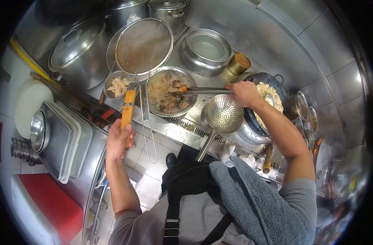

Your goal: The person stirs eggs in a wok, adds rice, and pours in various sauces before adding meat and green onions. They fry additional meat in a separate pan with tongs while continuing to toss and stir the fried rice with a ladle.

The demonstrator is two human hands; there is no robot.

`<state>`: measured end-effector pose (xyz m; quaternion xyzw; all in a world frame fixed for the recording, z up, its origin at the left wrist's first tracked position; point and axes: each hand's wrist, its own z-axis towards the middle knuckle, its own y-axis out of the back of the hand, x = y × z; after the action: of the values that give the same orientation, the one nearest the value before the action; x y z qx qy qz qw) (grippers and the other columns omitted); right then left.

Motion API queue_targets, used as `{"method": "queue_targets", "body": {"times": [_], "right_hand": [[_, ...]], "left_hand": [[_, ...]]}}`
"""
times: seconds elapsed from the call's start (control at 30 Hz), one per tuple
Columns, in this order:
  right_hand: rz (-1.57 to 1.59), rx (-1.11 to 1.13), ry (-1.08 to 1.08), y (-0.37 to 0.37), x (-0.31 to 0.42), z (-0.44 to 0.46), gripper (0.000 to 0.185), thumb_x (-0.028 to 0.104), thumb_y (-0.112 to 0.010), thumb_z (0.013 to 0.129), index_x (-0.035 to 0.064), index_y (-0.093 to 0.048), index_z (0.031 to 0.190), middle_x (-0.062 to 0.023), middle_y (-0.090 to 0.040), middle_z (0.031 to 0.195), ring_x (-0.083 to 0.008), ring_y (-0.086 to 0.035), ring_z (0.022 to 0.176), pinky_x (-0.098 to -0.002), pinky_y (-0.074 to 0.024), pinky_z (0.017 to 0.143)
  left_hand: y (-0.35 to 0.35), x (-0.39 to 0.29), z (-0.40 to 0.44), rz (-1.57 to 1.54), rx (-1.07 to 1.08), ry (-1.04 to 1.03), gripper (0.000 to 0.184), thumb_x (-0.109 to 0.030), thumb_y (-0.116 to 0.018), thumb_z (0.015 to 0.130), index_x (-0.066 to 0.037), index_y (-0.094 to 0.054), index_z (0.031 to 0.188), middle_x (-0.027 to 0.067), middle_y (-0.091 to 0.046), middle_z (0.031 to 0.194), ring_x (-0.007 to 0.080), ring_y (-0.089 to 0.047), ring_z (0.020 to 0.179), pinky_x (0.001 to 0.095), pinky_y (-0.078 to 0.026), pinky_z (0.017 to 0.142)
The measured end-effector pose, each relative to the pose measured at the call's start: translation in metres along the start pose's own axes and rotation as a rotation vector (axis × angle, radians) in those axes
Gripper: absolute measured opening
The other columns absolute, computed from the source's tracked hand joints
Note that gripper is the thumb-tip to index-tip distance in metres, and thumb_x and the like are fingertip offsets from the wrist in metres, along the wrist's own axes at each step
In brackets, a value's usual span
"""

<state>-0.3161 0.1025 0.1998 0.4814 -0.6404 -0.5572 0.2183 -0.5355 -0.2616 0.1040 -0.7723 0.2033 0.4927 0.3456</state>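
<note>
Nearest the camera, the head view shows me a grey terry towel (255,200) draped over the right side of the chest, beside black straps (173,216).

Round steel pan (170,116): holds bubbling, foamy liquid with orange-brown pieces (182,88). Small metal bowl (107,94), left of the pan: holds pale pieces. Wide-shouldered steel pot (202,68), behind the pan: holds cloudy liquid. Brass-coloured can (231,70), tilted: orange-brown at its top. Dark wok (250,117), at right: holds pale, crumbly food (263,89) and a metal ladle bowl (269,99).

Left hand (120,141): closed around the flat wooden handle (128,106) of a round wire-mesh strainer (143,47). I see the strainer above the pan's left edge, overlapping my sight of the rear pots. Right hand (244,94): gripping long dark metal tongs (206,90), tips at the orange-brown pieces in the pan.

Perforated steel skimmer (224,114): between pan and wok, near the tongs. The right forearm obscures part of the wok. Large lidded steel pot (80,53): left of the strainer. At far left, I note steel bowls (38,130) against stacked trays (60,141), beside a red-and-white box (52,204).
</note>
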Motion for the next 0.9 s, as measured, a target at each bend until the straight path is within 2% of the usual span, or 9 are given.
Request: {"method": "queue_targets", "body": {"times": [0.13, 0.33, 0.4, 0.53, 0.6, 0.73, 0.8, 0.83, 0.9], "right_hand": [[-0.047, 0.018, 0.005, 0.008, 0.005, 0.001, 0.038, 0.031, -0.064, 0.085, 0.0165, -0.060, 0.119, -0.0121, -0.069, 0.091, -0.0310, -0.067, 0.089, -0.0430, -0.0526, 0.073], [-0.206, -0.021, 0.057, 0.033, 0.015, 0.003, 0.039, 0.026, -0.064, 0.084, 0.0106, -0.060, 0.119, -0.0122, -0.068, 0.088, -0.0284, -0.068, 0.084, -0.0415, -0.0536, 0.064], [-0.203, -0.209, 0.134, 0.042, 0.019, -0.003, 0.035, 0.022, -0.060, 0.085, 0.0108, -0.061, 0.118, -0.0117, -0.067, 0.086, -0.0280, -0.068, 0.080, -0.0402, -0.0535, 0.061], [-0.266, -0.282, 0.144, 0.034, 0.037, 0.010, 0.047, 0.026, -0.063, 0.083, 0.0151, -0.056, 0.128, -0.0104, -0.066, 0.090, -0.0267, -0.068, 0.079, -0.0398, -0.0533, 0.064], [-0.235, -0.245, 0.159, 0.028, 0.056, 0.024, 0.029, 0.013, -0.053, 0.087, 0.0063, -0.063, 0.113, -0.0117, -0.067, 0.086, -0.0269, -0.069, 0.078, -0.0383, -0.0550, 0.064], [-0.245, -0.299, 0.196, 0.002, 0.071, 0.062, 0.025, 0.013, -0.051, 0.088, 0.0037, -0.064, 0.107, -0.0123, -0.069, 0.089, -0.0259, -0.069, 0.081, -0.0377, -0.0558, 0.068], [-0.196, -0.129, 0.177, 0.003, 0.067, 0.073, 0.022, 0.018, -0.057, 0.085, 0.0059, -0.067, 0.101, -0.0123, -0.070, 0.093, -0.0267, -0.069, 0.087, -0.0387, -0.0559, 0.071], [-0.197, -0.133, 0.173, 0.005, 0.062, 0.073, 0.022, 0.018, -0.057, 0.085, 0.0059, -0.067, 0.101, -0.0123, -0.070, 0.093, -0.0267, -0.069, 0.087, -0.0387, -0.0559, 0.071], [-0.159, 0.025, 0.205, 0.010, 0.047, 0.070, 0.025, 0.027, -0.064, 0.081, 0.0077, -0.069, 0.096, -0.0118, -0.070, 0.097, -0.0279, -0.067, 0.095, -0.0401, -0.0550, 0.076]], "left_hand": [[0.002, 0.002, 0.001, 0.008, 0.012, 0.001, 0.013, -0.017, -0.054, 0.097, -0.008, -0.046, 0.102, 0.0021, -0.048, 0.065, 0.0078, -0.041, 0.043, 0.0220, -0.039, 0.041], [0.002, 0.000, -0.001, -0.003, 0.018, 0.003, 0.014, -0.017, -0.054, 0.096, -0.008, -0.046, 0.103, 0.0021, -0.048, 0.065, 0.0081, -0.041, 0.043, 0.0221, -0.040, 0.041], [0.003, 0.001, -0.001, -0.003, 0.016, 0.004, 0.013, -0.016, -0.054, 0.096, -0.008, -0.047, 0.103, 0.0022, -0.048, 0.065, 0.0082, -0.041, 0.043, 0.0220, -0.040, 0.041], [0.004, 0.000, -0.005, -0.005, 0.012, 0.006, 0.014, -0.016, -0.055, 0.096, -0.008, -0.047, 0.104, 0.0024, -0.048, 0.065, 0.0083, -0.042, 0.043, 0.0220, -0.040, 0.040], [0.004, 0.000, -0.006, -0.003, 0.009, 0.005, 0.014, -0.016, -0.055, 0.096, -0.008, -0.047, 0.104, 0.0024, -0.048, 0.065, 0.0083, -0.042, 0.043, 0.0221, -0.040, 0.041], [0.002, -0.001, -0.008, -0.014, 0.010, 0.008, 0.015, -0.016, -0.055, 0.096, -0.007, -0.047, 0.105, 0.0026, -0.048, 0.065, 0.0085, -0.042, 0.043, 0.0224, -0.040, 0.040], [0.003, -0.001, -0.011, -0.009, 0.005, 0.009, 0.015, -0.016, -0.056, 0.095, -0.007, -0.047, 0.104, 0.0026, -0.049, 0.065, 0.0086, -0.042, 0.043, 0.0225, -0.040, 0.040], [0.002, -0.002, -0.012, -0.007, 0.005, 0.012, 0.015, -0.016, -0.056, 0.095, -0.007, -0.047, 0.104, 0.0026, -0.049, 0.065, 0.0087, -0.042, 0.042, 0.0226, -0.040, 0.040], [0.000, -0.006, -0.014, 0.001, 0.018, -0.004, 0.014, -0.015, -0.055, 0.095, -0.007, -0.046, 0.103, 0.0030, -0.048, 0.064, 0.0091, -0.042, 0.043, 0.0235, -0.040, 0.041]]}}
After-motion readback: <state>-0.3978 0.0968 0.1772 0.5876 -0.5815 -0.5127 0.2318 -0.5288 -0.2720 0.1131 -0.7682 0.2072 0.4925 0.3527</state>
